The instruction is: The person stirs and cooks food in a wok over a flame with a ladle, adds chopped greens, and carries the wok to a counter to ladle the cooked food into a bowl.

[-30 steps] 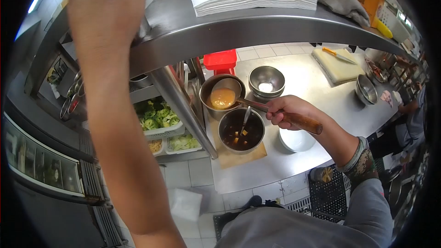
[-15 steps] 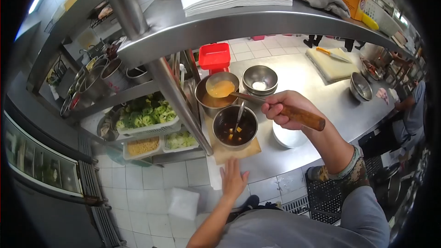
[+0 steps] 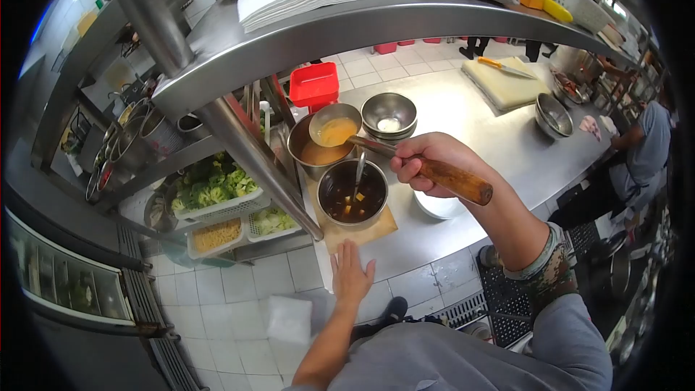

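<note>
My right hand [image 3: 431, 165] is closed round the wooden handle of a ladle [image 3: 378, 146]. Orange-yellow liquid lies in the ladle's bowl, which hangs over a steel pot [image 3: 295, 146] of similar liquid. In front of that pot stands a steel bowl [image 3: 384, 199] of dark liquid with pale cubes and a spoon [image 3: 360, 168] leaning in it. Beneath this bowl is a tan board [image 3: 373, 230]. My left hand [image 3: 352, 275] rests flat at the table's near edge beside the board, fingers stretched out, holding nothing.
Stacked steel bowls [image 3: 389, 107] and white plates [image 3: 438, 206] flank the ladle. A steel shelf [image 3: 326, 35] crosses above the table, its post [image 3: 253, 163] on the left. A knife [image 3: 507, 66] lies on a cutting board [image 3: 499, 90]. Another person [image 3: 644, 145] stands at far right.
The whole view has shifted, so the table items appear further left and slightly higher. The ladle stays over the pot in my right hand; my left hand remains by the board.
</note>
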A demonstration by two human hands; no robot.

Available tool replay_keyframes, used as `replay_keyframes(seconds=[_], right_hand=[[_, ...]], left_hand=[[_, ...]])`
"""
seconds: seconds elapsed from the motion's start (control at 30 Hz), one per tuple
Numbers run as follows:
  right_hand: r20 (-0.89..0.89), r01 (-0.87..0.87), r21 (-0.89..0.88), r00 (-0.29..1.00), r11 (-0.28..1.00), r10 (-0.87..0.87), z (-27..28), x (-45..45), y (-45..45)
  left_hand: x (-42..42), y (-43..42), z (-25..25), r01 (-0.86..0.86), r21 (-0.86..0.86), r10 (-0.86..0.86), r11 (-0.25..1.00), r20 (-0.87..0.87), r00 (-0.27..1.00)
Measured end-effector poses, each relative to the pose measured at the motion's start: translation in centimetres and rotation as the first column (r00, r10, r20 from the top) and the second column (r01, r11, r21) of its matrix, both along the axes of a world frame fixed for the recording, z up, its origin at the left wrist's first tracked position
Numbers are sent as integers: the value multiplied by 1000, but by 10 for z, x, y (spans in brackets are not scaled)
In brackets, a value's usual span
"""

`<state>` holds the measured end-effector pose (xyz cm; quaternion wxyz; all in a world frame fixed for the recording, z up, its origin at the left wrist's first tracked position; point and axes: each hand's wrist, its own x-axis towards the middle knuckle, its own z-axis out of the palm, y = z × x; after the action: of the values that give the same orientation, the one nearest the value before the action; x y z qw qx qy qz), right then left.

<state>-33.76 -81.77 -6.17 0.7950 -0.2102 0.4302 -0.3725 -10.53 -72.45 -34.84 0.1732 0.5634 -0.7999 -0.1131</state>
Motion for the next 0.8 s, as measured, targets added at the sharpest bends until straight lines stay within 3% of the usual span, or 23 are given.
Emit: replay_keyframes(seconds=[0.03,0.17,0.27,0.37,0.5,0.57,0.73,0.8], right_hand=[[-39,-13,-31,999,999,12,-1,0,3],[144,114,13,983,993,-115,-3,2,10],[218,94,-41,972,995,-83,-16,4,12],[94,80,-111,993,991,-70,-11,15,25],[143,245,-89,962,965,-231,-8,27,52],[165,253,-228,962,940,-218,-15,34,72],[350,479,-254,855,840,-382,-4,59,164],[402,627,-230,758,744,-514,5,74,212]], left_hand=[[1,0,1,-2,0,2,1000,8,1000],[3,2,-3,12,-21,-11,1000,28,1000],[-2,-1,1,47,9,-47,999,-2,999],[-1,0,0,61,17,-62,998,57,996],[1,-1,-2,61,-42,-58,997,48,997],[2,-1,-5,81,-57,-78,995,45,996],[6,-1,-10,105,-110,-103,988,28,994],[6,-1,-10,128,-113,-126,985,22,992]])
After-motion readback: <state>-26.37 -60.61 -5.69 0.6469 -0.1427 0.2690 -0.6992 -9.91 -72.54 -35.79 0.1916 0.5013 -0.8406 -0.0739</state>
